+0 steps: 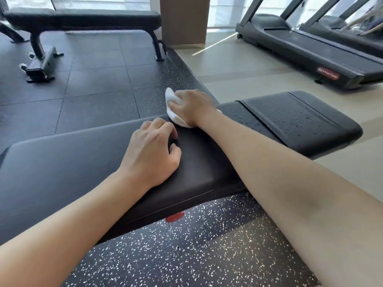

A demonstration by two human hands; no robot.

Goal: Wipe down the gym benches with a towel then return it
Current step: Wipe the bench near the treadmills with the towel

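Observation:
A long black padded bench (62, 168) runs across the view in front of me. Its separate seat pad (300, 121) at the right end carries water droplets. My right hand (192, 106) presses a bunched white towel (173, 108) onto the far edge of the bench, near the gap between the two pads. My left hand (153, 154) rests on the long pad with its fingers curled, holding nothing. A second black flat bench (83, 17) stands at the back left on dark floor tiles.
Two treadmills (310, 46) stand at the right on pale flooring. A brown pillar (183, 19) rises behind the near bench. Speckled black rubber flooring (186, 251) lies below me, with a red spot (175, 216) under the bench edge.

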